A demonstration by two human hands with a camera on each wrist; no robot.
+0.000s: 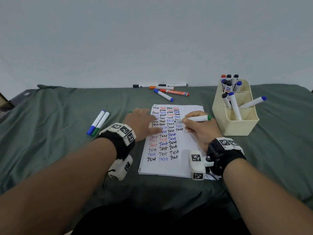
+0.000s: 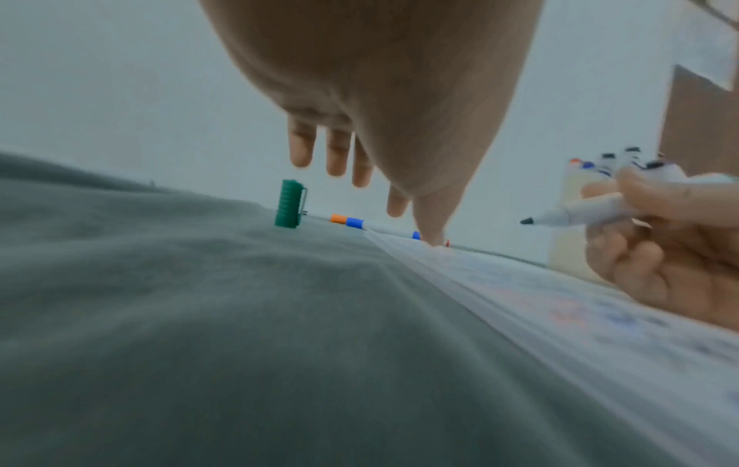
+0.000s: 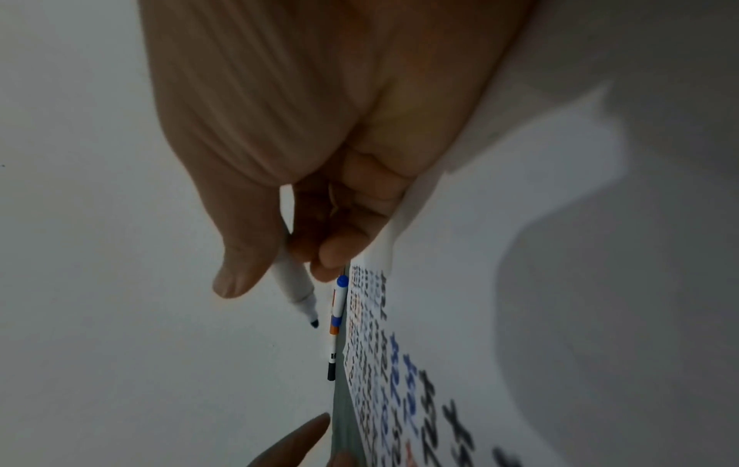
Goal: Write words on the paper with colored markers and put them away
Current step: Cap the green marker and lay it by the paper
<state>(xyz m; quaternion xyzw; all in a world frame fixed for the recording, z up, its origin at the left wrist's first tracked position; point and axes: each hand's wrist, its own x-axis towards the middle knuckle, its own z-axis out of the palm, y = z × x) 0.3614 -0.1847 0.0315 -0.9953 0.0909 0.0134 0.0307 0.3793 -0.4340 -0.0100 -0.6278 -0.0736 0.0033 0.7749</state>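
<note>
A white paper (image 1: 171, 165) filled with rows of "Test" in black, red and blue lies on the green cloth. My left hand (image 1: 141, 122) rests flat on its left edge, fingers straight; in the left wrist view the left hand (image 2: 400, 126) touches the paper (image 2: 559, 300) with its thumb. My right hand (image 1: 187, 121) grips an uncapped green-ended marker (image 1: 197, 118), its dark tip over the upper right rows and seemingly just off the sheet. The marker (image 2: 580, 213) points left. Its green cap (image 2: 291, 208) stands upright on the cloth beyond my left fingers.
A cream organizer (image 1: 237, 126) holding several markers stands right of the paper. Several loose markers (image 1: 163, 90) lie at the back by the wall. A blue and a green marker (image 1: 98, 122) lie side by side on the left. The green cloth (image 1: 50, 133) is wrinkled.
</note>
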